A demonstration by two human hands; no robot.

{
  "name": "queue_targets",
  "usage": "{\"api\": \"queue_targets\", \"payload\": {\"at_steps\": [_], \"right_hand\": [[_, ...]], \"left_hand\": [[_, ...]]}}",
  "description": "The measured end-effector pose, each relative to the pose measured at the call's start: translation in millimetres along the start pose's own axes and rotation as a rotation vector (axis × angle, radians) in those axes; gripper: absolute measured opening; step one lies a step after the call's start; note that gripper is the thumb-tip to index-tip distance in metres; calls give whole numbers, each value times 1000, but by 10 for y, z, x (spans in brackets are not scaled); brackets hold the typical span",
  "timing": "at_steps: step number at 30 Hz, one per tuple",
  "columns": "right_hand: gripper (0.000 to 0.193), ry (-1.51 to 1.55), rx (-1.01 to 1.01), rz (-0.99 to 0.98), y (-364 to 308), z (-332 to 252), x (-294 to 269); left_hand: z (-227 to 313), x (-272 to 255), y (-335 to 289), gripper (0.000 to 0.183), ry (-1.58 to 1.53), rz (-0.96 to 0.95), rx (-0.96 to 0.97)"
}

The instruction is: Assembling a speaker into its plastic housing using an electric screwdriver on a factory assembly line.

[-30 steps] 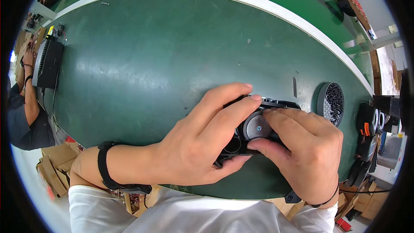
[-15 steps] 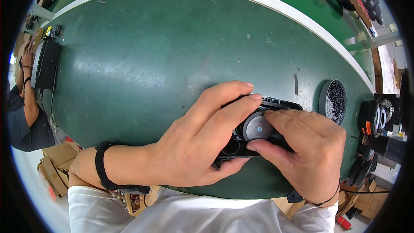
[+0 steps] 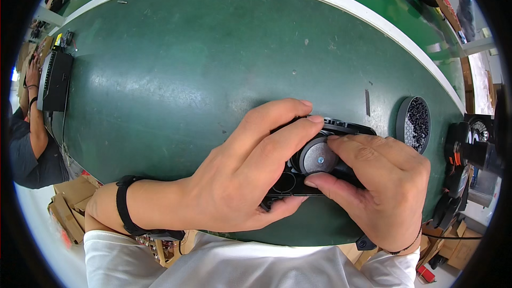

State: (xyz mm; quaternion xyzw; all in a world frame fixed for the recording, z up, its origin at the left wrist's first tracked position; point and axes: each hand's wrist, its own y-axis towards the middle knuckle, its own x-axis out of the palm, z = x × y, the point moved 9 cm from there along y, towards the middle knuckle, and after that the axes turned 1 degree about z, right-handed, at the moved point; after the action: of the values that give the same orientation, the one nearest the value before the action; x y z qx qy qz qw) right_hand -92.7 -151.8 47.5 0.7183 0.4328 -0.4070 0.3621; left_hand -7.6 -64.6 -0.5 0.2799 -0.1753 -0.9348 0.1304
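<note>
A black plastic housing (image 3: 285,183) lies at the near right part of the green table, partly hidden under both hands. My left hand (image 3: 246,173) is closed round its left side, fingers over the far edge and thumb along the near edge. Set in the housing is a round dark-grey disc (image 3: 319,157) with a small shiny centre, which looks like a speaker magnet. My right hand (image 3: 376,181) pinches this disc between thumb and fingers, the fingertips at its far rim and the thumb at its near rim. Left of the disc, a smaller circular recess shows in the housing.
Right of my hands stands a round tray (image 3: 401,120) holding many small black pieces. A dark box with cables (image 3: 57,82) sits at the left edge, by another person's hand (image 3: 33,72). Black assemblies (image 3: 454,170) line the right edge; cardboard boxes (image 3: 66,216) lie below left.
Both hands keep the same grip, and the disc and housing have barely moved. At the right edge, the black parts look slightly shifted. The other person's hand is a little lower.
</note>
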Motion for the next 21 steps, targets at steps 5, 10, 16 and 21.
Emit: {"api": "queue_targets", "payload": {"at_steps": [5, 10, 16, 21], "right_hand": [[43, 12, 1, 7, 2, 15, 1], [44, 15, -10, 15, 1, 1, -2], [45, 11, 7, 8, 2, 18, 7], [43, 4, 16, -5, -3, 22, 0]], "left_hand": [[-14, 11, 2, 84, -1, -1, 0], [-11, 4, -15, 84, -3, 20, 17], [-12, -5, -11, 83, 0, 15, 21], [-13, 7, 2, 77, 15, 13, 9]]}}
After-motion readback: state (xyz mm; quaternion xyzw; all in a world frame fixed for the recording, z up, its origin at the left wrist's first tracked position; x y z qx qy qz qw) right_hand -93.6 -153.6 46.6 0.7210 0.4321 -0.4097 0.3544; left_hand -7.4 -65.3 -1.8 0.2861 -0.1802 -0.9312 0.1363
